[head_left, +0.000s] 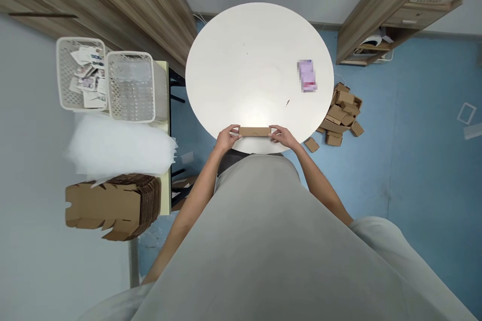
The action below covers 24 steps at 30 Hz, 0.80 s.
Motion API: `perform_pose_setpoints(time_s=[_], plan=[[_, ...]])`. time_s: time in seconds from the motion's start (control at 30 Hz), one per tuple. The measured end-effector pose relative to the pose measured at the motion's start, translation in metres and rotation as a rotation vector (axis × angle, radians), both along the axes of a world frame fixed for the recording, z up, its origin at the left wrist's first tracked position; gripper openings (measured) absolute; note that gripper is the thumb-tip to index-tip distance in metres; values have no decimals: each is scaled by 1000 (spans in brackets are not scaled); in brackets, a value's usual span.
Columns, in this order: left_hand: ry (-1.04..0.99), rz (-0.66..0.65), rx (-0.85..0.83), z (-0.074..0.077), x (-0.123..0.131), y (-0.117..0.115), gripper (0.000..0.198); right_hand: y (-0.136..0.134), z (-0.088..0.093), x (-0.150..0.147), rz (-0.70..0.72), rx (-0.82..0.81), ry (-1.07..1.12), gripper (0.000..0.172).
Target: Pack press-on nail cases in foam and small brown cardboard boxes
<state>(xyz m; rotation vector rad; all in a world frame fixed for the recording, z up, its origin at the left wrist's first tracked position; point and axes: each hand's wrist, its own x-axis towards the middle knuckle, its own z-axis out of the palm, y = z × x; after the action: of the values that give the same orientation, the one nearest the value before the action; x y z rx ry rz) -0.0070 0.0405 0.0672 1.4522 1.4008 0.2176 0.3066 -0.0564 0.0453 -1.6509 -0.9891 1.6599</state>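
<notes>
White round table (256,55) fills upper centre of frame, few dark marks on top, blurred purple item (307,75) toward its right side. Blue floor (422,160), wood cabinets upper left (131,0) and upper right (372,7). Left of frame: two white baskets (57,75), white sheets (122,145), stack of brown cardboard blanks (107,200). Pile of small brown boxes (342,113) on floor, right of table.

My cardboard box (255,131): plain brown, long and narrow from above, mid-frame at table's lower edge. My left grip (226,138) pinches its left end, right grip (284,137) its right end. Can't quite tell from overhead whether it touches the table.
</notes>
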Motion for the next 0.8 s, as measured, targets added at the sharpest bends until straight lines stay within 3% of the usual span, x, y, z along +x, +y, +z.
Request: perform_pose_setpoints(time_s=[0.27, 0.5, 0.67, 0.8], plan=[[-238, 301, -218, -15, 5, -20, 68, -4, 1, -7, -43, -121, 92, 75], [-202, 341, -246, -10, 12, -30, 56, -12, 10, -11, 21, -58, 130, 63], [-253, 457, -223, -2, 11, -61, 27, -43, 21, -33, -40, 17, -30, 59], [-338, 537, -272, 7, -2, -87, 34, -75, 31, -59, -123, 58, -27, 62]])
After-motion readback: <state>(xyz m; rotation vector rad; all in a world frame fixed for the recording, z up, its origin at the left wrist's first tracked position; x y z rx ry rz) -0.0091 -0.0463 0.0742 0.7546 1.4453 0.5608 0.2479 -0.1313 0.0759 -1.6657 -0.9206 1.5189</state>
